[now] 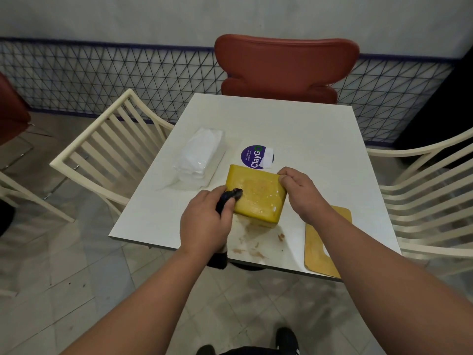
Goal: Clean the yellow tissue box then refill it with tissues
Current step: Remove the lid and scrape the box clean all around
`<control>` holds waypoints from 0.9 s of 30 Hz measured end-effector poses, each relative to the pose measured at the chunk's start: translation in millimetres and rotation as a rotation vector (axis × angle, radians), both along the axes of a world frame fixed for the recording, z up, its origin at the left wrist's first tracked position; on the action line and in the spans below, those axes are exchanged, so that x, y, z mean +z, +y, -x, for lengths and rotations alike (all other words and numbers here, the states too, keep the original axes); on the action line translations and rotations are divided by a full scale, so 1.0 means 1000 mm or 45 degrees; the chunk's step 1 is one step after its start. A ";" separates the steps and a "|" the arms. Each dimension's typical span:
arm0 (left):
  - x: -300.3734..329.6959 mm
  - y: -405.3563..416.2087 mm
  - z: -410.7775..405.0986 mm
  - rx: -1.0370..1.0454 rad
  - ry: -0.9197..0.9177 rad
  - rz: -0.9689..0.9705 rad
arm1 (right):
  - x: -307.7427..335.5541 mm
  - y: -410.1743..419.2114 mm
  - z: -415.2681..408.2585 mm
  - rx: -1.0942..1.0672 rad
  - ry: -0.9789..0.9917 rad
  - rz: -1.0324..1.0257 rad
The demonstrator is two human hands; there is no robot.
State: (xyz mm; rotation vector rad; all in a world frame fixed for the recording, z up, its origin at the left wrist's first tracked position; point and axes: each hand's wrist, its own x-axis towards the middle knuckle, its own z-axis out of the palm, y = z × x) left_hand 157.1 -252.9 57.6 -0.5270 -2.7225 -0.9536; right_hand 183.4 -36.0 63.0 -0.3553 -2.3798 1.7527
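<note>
While your right hand (298, 192) pinches the far right corner of the yellow tissue box (257, 197) to steady it on the counter (294, 129), your left hand (204, 222) has its grip curled round a dark cloth (229, 197) at the box's left edge. The box's long axis runs away to the right of that cloth, so wipe rightward. The tissues (199, 157) lie nearer your left hand.
</note>
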 end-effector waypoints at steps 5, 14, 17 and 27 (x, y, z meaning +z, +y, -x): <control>0.007 0.019 0.011 0.049 -0.059 0.028 | -0.002 0.000 0.000 -0.003 0.001 0.002; -0.002 0.016 -0.001 0.015 0.125 0.041 | -0.002 0.001 0.002 -0.030 0.008 0.004; 0.011 0.034 0.019 0.045 0.116 0.066 | -0.002 0.000 0.003 -0.034 0.009 0.014; -0.001 0.017 -0.002 -0.118 0.205 0.094 | -0.002 0.003 0.006 -0.044 0.007 0.010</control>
